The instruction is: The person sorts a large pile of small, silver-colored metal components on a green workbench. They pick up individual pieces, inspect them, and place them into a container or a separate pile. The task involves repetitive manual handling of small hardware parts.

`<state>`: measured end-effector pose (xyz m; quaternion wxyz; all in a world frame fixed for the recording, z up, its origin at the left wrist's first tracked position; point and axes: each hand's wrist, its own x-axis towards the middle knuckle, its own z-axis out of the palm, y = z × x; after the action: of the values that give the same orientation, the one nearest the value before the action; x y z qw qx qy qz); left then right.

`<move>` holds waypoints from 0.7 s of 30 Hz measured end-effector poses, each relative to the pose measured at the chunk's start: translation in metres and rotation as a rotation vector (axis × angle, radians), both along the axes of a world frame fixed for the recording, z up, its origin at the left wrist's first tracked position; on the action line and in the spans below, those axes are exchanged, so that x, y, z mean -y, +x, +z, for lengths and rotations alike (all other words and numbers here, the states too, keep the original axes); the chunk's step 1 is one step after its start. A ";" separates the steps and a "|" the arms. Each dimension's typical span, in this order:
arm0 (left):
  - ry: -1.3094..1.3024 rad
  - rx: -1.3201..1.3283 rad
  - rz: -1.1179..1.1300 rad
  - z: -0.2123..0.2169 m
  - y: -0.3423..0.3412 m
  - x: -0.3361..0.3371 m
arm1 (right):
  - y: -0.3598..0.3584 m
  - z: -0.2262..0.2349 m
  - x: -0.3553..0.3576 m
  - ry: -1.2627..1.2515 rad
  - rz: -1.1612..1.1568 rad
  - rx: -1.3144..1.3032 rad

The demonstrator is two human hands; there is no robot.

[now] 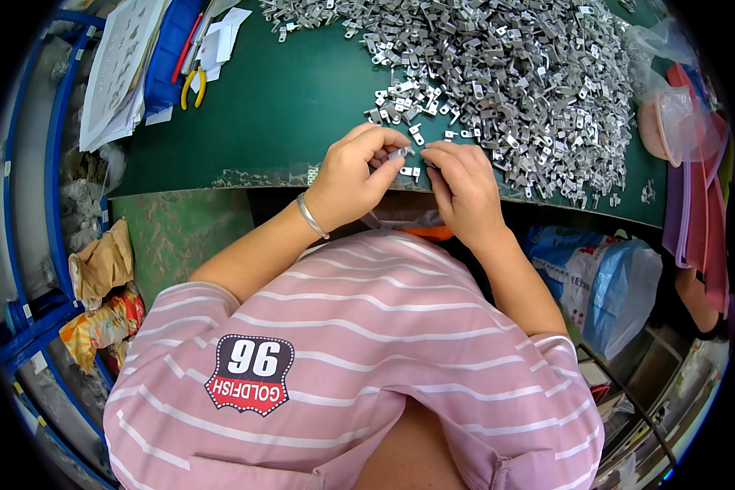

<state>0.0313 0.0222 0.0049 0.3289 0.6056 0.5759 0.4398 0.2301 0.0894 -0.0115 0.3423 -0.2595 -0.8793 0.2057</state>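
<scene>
My left hand (353,173), with a silver bangle (311,216) on its wrist, pinches a small metal bracket (399,153) between thumb and fingertips near the table's front edge. Close beside it, my right hand (469,186) has its fingers bent together toward the thumb; whatever they hold is hidden. A few loose brackets, one (417,134) just beyond the hands and another (411,171) between them, lie on the green tabletop (302,98). Past my right hand spreads a large heap of similar silver brackets (514,73), each a bent tab with a hole.
At the back left stand a blue tray (162,69), papers (122,69) and yellow-handled pliers (193,88). A pink container (655,131) with clear plastic sits at the right edge. Blue shelving (51,122) is left; a blue-and-white sack (592,273) lies below right.
</scene>
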 end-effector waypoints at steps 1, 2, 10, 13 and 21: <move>-0.024 0.077 0.001 -0.003 0.000 0.000 | 0.000 -0.003 -0.003 0.020 0.006 -0.030; -0.081 0.186 0.020 -0.005 0.000 0.000 | 0.002 -0.002 -0.002 -0.029 -0.014 -0.038; -0.106 -0.017 -0.047 0.006 -0.002 0.004 | 0.009 0.000 0.009 -0.304 -0.120 -0.119; 0.004 0.036 -0.013 0.000 0.002 0.003 | 0.011 -0.002 0.011 -0.325 -0.136 -0.187; -0.028 -0.052 -0.247 0.002 -0.002 0.009 | 0.024 0.016 0.000 -0.360 0.150 -0.026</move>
<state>0.0295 0.0130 0.0067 0.3739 0.6787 0.5111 0.3720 0.2544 0.0897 0.0043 0.2854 -0.2474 -0.8408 0.3879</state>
